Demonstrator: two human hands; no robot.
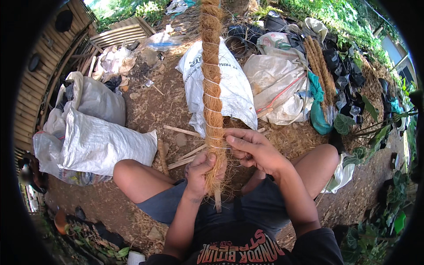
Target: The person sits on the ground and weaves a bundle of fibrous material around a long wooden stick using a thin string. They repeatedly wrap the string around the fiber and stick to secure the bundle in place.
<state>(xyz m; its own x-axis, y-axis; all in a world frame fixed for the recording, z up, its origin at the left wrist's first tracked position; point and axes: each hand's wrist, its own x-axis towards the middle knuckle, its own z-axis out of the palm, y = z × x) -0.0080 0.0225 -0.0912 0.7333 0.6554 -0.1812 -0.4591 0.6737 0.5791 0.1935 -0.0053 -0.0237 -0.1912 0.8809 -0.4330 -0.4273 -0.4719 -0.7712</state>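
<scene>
A long pole wrapped in brown coconut fibre (pixel 212 84) rises from my lap past the upper edge of the picture. Thin white string (pixel 213 109) winds round it in spaced turns. Below the fibre, the bare end of a wooden stick (pixel 218 204) sticks out near my waist. My left hand (pixel 201 171) is closed round the pole's lower end, where loose fibres fray outward. Beside the pole and slightly higher, my right hand (pixel 258 152) pinches the string at the pole's right side; its fingertips are partly hidden.
White sacks (pixel 104 141) lie to the left, and another white sack (pixel 229 84) sits behind the pole. More fibre-wrapped poles (pixel 320 66) lean at the right beside a pale bulging sack (pixel 278 84). Wooden sticks (pixel 187 158) lie before my crossed legs. Leafy plants (pixel 366 128) stand at the right.
</scene>
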